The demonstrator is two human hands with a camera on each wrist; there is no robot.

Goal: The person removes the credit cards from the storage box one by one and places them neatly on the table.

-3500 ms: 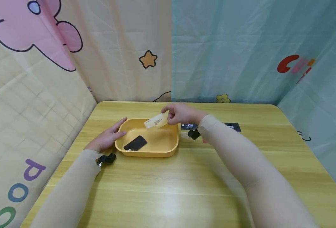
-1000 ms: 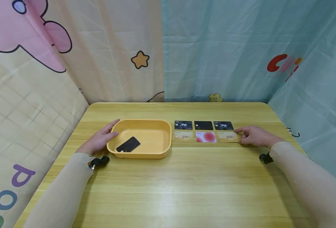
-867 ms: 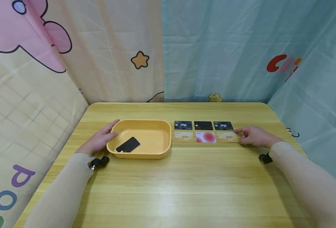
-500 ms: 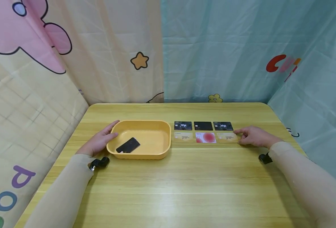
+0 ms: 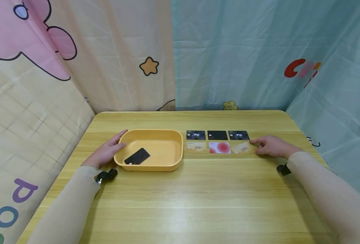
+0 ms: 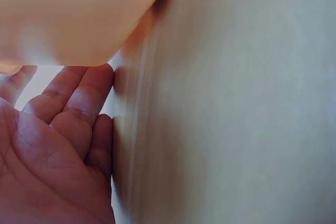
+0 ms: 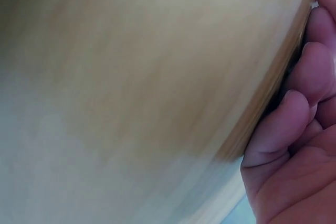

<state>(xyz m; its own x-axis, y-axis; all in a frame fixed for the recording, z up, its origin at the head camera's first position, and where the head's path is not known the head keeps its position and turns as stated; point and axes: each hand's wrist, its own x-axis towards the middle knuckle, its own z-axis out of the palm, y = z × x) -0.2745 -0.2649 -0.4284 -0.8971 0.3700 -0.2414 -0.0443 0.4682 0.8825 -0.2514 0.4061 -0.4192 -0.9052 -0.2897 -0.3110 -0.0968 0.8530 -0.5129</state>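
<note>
My right hand [image 5: 273, 146] pinches the right edge of a gold card [image 5: 241, 148] between thumb and forefinger; the card sits slightly askew at the right end of the lower row. In the right wrist view, the other fingers [image 7: 312, 72] are curled near the tabletop, and the card is out of sight. My left hand [image 5: 105, 150] lies along the left side of a yellow plastic tray [image 5: 155, 167], thumb at the rim. Its extended fingers [image 6: 86, 95] touch the tray's outer wall in the left wrist view. Inside the tray lie dark cards [image 5: 137, 156], overlapping.
Left of the held card lie a pink card with a red circle [image 5: 219, 147] and another gold card [image 5: 196, 146]. Behind them is a row of black cards [image 5: 217, 135], two lettered "Vip" in white. The wooden table [image 5: 174, 196] has printed curtains [image 5: 228, 51] behind it.
Since the oldest frame, my right hand has carried a gold card from over the tray to the lower row's right end. In the last half second that card has turned slightly.
</note>
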